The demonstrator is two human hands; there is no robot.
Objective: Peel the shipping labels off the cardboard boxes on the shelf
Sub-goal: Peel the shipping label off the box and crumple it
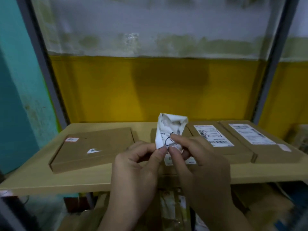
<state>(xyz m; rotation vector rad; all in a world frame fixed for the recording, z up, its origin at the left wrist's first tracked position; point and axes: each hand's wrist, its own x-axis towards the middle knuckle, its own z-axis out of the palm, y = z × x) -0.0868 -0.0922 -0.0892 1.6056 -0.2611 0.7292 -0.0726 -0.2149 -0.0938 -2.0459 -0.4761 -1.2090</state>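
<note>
The person is holding a peeled label (pixel 168 129) with both hands, in the air just above the shelf board (pixel 50 182). The left hand (pixel 138 165) is pinching its lower edge between thumb and forefinger, with the other fingers curled in. The right hand (pixel 200 160) is also pinching the paper, its fingertips pressed together on the crumpled lower part. The label is standing up folded, with its patchy back side facing the camera.

Behind the hands, the middle box (pixel 153 135) is lying flat and is mostly hidden. Under the fingers some white printed paper is showing, but it is not possible to tell whether it is joined to the held piece.

The left box (pixel 93 147) is lying on the shelf, carrying a small white scrap (pixel 93 151) and a pink sticker (pixel 72 139). To the right, the third box (pixel 233 152) and the fourth box (pixel 273 154) are lying side by side, touching. Each is carrying a whole white label, one label (pixel 212 135) on the third and another label (pixel 250 133) on the fourth.
</note>
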